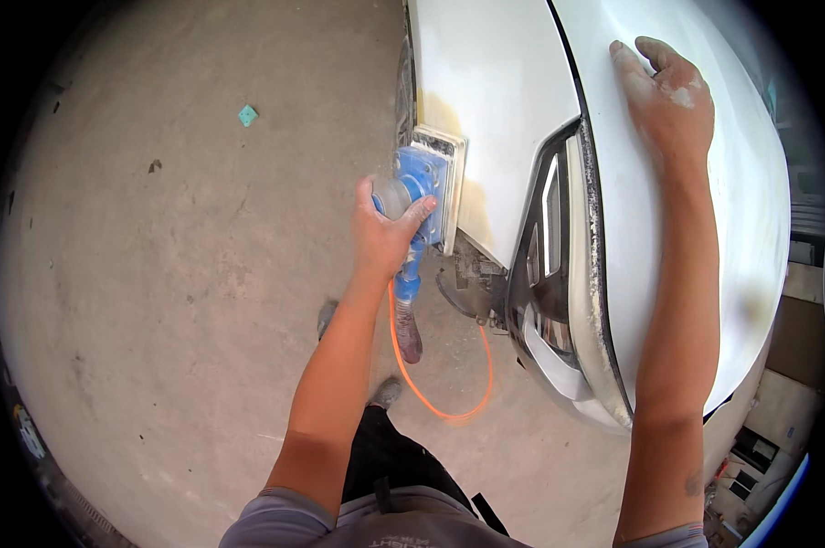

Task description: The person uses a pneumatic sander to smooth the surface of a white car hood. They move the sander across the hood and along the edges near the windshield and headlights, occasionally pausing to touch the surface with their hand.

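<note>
My left hand [390,228] is wrapped round the grey top of a blue air sander [422,173]. The sander's flat pad [454,196] stands against the side of a white car fender [495,100], over a patch of yellowish filler that shows above and below it. A dark dust bag [410,333] hangs from the sander's lower end. Dust coats my right hand [673,100], which rests on the white hood [650,237] with its thumb and fingers apart, holding nothing. Between fender and hood sits the headlight [548,256].
An orange air hose [440,416] loops down from the sander and back up beside the car's front corner. On the concrete floor [202,274] at left lies a small teal piece [247,115]. My shoe [387,393] shows below the hose. Boxes and equipment line the right side.
</note>
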The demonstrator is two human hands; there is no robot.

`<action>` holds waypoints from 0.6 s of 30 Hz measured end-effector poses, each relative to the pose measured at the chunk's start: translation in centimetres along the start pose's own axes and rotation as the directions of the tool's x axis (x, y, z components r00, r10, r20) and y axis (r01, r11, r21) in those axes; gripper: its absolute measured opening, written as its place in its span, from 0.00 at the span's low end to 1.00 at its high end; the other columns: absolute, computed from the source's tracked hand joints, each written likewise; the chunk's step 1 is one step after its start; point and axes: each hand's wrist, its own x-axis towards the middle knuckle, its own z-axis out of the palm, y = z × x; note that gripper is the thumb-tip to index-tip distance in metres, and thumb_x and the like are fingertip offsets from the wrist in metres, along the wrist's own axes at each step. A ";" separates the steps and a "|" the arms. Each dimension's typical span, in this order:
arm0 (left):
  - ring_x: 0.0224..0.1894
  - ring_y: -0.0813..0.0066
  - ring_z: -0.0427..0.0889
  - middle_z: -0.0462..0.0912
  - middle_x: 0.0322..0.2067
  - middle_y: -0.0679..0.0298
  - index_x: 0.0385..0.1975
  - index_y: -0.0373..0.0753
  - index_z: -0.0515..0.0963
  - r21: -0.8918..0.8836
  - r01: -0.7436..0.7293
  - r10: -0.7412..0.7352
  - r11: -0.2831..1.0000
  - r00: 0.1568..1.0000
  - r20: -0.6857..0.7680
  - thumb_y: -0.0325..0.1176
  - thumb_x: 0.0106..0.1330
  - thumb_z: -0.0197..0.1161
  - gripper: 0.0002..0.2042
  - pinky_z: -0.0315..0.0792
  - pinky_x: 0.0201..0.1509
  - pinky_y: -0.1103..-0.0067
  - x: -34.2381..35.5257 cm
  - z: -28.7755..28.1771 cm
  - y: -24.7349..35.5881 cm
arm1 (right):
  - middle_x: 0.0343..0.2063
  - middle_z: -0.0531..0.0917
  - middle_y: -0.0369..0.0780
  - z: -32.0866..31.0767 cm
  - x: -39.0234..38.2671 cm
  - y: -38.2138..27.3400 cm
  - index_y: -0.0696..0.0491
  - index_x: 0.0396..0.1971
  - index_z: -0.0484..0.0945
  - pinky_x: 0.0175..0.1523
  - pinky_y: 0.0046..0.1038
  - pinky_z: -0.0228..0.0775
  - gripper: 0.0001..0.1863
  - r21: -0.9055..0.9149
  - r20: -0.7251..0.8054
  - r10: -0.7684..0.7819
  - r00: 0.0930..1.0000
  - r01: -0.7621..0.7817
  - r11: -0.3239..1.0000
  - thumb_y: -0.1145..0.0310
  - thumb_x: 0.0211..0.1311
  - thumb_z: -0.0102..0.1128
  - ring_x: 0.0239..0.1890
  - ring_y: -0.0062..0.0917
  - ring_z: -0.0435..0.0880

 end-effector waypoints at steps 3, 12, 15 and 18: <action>0.44 0.62 0.83 0.82 0.44 0.51 0.55 0.29 0.70 -0.064 0.044 -0.046 0.997 0.999 -0.023 0.46 0.51 0.84 0.39 0.78 0.50 0.68 6.4 -1.6 0.7 | 0.51 0.88 0.49 -0.7 1.1 -1.5 0.54 0.57 0.84 0.62 0.37 0.76 0.33 0.014 -0.013 -0.030 0.999 0.030 0.999 0.43 0.64 0.62 0.55 0.40 0.87; 0.49 0.66 0.81 0.82 0.47 0.52 0.55 0.30 0.70 -0.012 0.026 -0.026 1.000 1.000 -0.017 0.47 0.52 0.85 0.39 0.77 0.54 0.70 -4.8 0.4 1.2 | 0.48 0.89 0.48 -0.8 0.9 -2.1 0.53 0.56 0.85 0.60 0.37 0.77 0.31 0.009 0.010 0.012 1.000 -0.012 1.000 0.44 0.64 0.61 0.52 0.40 0.88; 0.51 0.66 0.81 0.81 0.48 0.50 0.57 0.28 0.69 -0.023 0.044 -0.044 0.999 0.999 -0.009 0.47 0.52 0.85 0.41 0.77 0.55 0.69 -2.6 -0.7 1.9 | 0.46 0.90 0.48 -1.3 0.7 -2.4 0.52 0.56 0.85 0.59 0.38 0.77 0.29 0.040 -0.005 0.036 0.999 -0.036 0.999 0.45 0.64 0.61 0.51 0.40 0.88; 0.44 0.67 0.83 0.82 0.43 0.51 0.57 0.27 0.68 -0.109 0.056 -0.058 0.992 0.998 -0.013 0.45 0.54 0.84 0.40 0.79 0.49 0.70 5.1 -3.7 -0.4 | 0.46 0.90 0.49 -1.6 0.7 -4.3 0.52 0.56 0.85 0.59 0.38 0.77 0.29 0.056 -0.013 0.023 1.000 -0.022 0.998 0.45 0.64 0.61 0.51 0.40 0.89</action>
